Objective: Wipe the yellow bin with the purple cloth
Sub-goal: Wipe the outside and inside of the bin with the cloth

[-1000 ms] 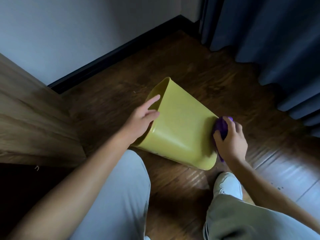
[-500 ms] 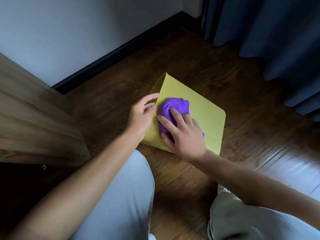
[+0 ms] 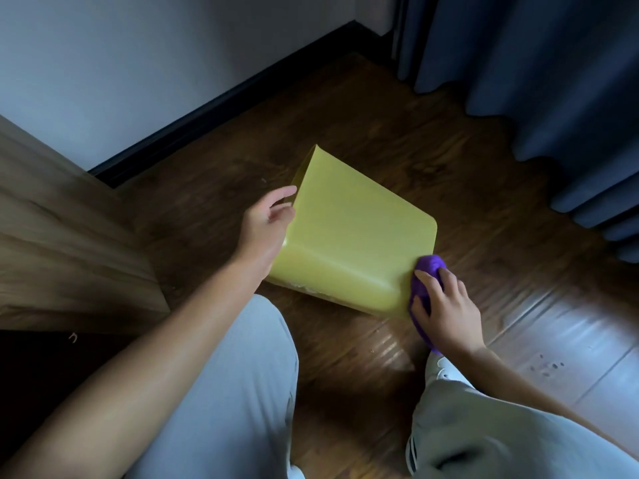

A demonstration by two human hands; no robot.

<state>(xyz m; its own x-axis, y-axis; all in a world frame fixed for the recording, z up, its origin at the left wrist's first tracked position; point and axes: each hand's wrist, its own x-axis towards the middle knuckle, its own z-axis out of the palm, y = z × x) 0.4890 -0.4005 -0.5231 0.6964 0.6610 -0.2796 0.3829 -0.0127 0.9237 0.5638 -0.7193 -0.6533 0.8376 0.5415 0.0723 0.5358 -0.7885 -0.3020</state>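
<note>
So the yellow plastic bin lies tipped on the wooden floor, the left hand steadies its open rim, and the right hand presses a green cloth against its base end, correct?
Not quite: the cloth is purple, not green. The head view shows the yellow plastic bin tipped on the wooden floor, the left hand at its open rim, and the right hand pressing the purple cloth against its base end.

Yellow bin [image 3: 349, 236] tipped on floor, bunched purple cloth [image 3: 427, 271] against its base

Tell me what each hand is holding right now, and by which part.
The right hand presses the bunched purple cloth against the base end of the yellow bin. The left hand steadies the bin at its open rim, fingers loosely spread.
</note>
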